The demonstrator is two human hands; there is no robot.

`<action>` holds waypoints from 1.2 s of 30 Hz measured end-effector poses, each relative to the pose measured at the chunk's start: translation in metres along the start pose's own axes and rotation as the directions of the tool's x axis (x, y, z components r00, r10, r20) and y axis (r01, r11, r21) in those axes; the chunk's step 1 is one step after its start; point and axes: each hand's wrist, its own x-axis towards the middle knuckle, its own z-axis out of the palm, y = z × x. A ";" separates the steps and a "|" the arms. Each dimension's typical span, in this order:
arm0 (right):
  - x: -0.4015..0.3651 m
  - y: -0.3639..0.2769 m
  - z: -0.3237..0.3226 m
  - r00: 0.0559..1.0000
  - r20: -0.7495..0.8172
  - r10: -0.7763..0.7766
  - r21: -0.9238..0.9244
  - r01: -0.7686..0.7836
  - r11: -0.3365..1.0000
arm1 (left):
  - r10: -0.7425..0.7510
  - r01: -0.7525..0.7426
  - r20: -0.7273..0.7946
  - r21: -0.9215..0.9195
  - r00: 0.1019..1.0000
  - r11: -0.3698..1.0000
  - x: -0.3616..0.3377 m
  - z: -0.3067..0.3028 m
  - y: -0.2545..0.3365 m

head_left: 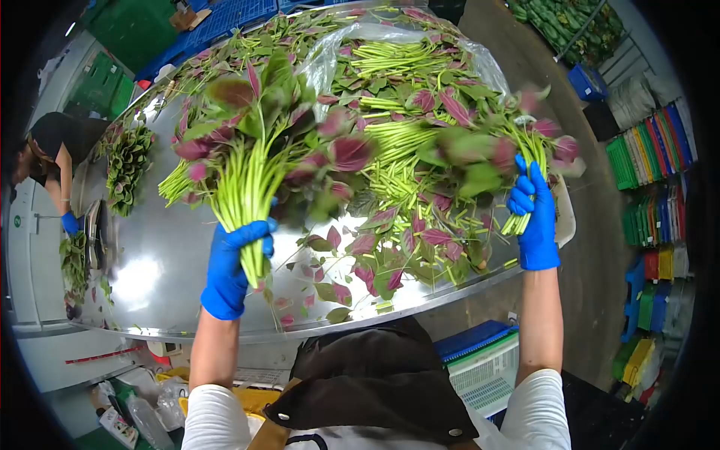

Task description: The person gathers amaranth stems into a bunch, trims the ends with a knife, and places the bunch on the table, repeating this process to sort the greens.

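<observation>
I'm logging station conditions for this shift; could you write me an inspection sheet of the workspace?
Surface: shiny metal table, partly covered with greens.
Job's things: left bunch and right bunch of purple-and-green leafy vegetable, both held; more bunches lie on the table.
Clutter: loose leaves near the front edge; clear plastic farther back.
Hands: left hand and right hand, blue-gloved, each closed around stems.
Cables: nothing seen.
Surroundings: co-worker's gloved hand at far left; white basket below.
</observation>
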 end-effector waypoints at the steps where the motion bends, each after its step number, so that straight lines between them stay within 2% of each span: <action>1: -0.009 0.003 0.005 0.985 0.170 0.004 0.162 -0.032 0.986 | -0.011 0.011 0.016 -0.018 1.000 1.000 -0.007 0.014 -0.003; 2: -0.018 0.008 0.010 0.943 0.332 -0.026 0.311 -0.083 0.947 | 0.000 0.000 0.014 -0.018 1.000 1.000 -0.008 0.021 -0.011; 4: -0.040 0.048 0.029 0.922 0.387 -0.025 0.309 -0.104 0.945 | -0.034 0.036 0.020 -0.069 0.999 0.997 -0.012 0.044 -0.026; 5: -0.056 0.070 0.043 0.946 0.305 0.114 0.215 -0.184 0.959 | -0.078 0.081 0.029 -0.117 0.997 0.990 -0.015 0.054 -0.036; 6: -0.066 0.095 0.053 0.923 0.329 0.202 0.221 -0.283 0.933 | -0.147 0.150 0.037 -0.081 0.988 0.985 -0.018 0.058 -0.052; 7: -0.078 0.117 0.062 0.921 0.189 0.342 0.036 -0.354 0.934 | -0.214 0.216 0.042 -0.046 0.976 0.975 -0.020 0.058 -0.074; 8: -0.086 0.142 0.062 0.887 0.225 0.404 -0.069 -0.399 0.914 | -0.293 0.301 0.097 -0.076 0.951 0.951 -0.021 0.057 -0.095; 9: -0.092 0.166 0.057 0.837 0.216 0.502 -0.216 -0.461 0.861 | -0.393 0.396 0.090 -0.024 0.915 0.918 -0.025 0.056 -0.112; 10: -0.098 0.196 0.045 0.796 0.261 0.546 -0.224 -0.500 0.836 | -0.429 0.430 0.037 -0.099 0.903 0.897 -0.027 0.053 -0.136; 11: -0.104 0.203 0.041 0.759 0.159 0.631 -0.332 -0.561 0.758 | -0.463 0.454 -0.013 -0.176 0.886 0.873 -0.029 0.051 -0.153; 12: -0.103 0.209 0.038 0.764 0.147 0.628 -0.359 -0.550 0.754 | -0.542 0.539 0.014 -0.131 0.840 0.832 -0.033 0.052 -0.150; 13: -0.103 0.212 0.037 0.769 0.136 0.625 -0.387 -0.540 0.748 | -0.552 0.543 0.001 -0.182 0.834 0.820 -0.035 0.051 -0.154; 15: -0.105 0.212 0.039 0.776 0.235 0.585 -0.401 -0.471 0.786 | -0.561 0.532 -0.025 -0.283 0.828 0.798 -0.035 0.050 -0.162; 19: -0.100 0.221 0.041 0.725 0.319 0.610 -0.455 -0.448 0.770 | -0.627 0.607 -0.044 -0.207 0.778 0.767 -0.037 0.051 -0.162; 20: -0.097 0.217 0.040 0.694 0.301 0.654 -0.493 -0.474 0.730 | -0.609 0.596 -0.041 -0.164 0.792 0.786 -0.035 0.044 -0.170; 23: -0.101 0.223 0.037 0.701 0.302 0.646 -0.420 -0.511 0.751 | -0.510 0.509 0.002 -0.063 0.860 0.858 -0.035 0.033 -0.180; 27: -0.103 0.218 0.036 0.723 0.306 0.620 -0.327 -0.532 0.781 | -0.490 0.483 -0.003 -0.159 0.872 0.861 -0.037 0.029 -0.157; 31: -0.102 0.216 0.035 0.620 0.402 0.673 -0.130 -0.689 0.713 | -0.489 0.483 0.017 -0.188 0.872 0.855 -0.035 0.017 -0.146; 32: -0.104 0.218 0.038 0.634 0.412 0.654 -0.114 -0.676 0.728 | -0.487 0.480 0.015 -0.192 0.874 0.856 -0.034 0.018 -0.148; 34: -0.107 0.214 0.048 0.657 0.410 0.633 -0.181 -0.621 0.763 | -0.487 0.471 -0.025 -0.214 0.873 0.856 -0.034 0.025 -0.147; 36: -0.108 0.214 0.052 0.679 0.384 0.626 -0.262 -0.570 0.779 | -0.449 0.441 -0.028 -0.148 0.893 0.885 -0.034 0.023 -0.150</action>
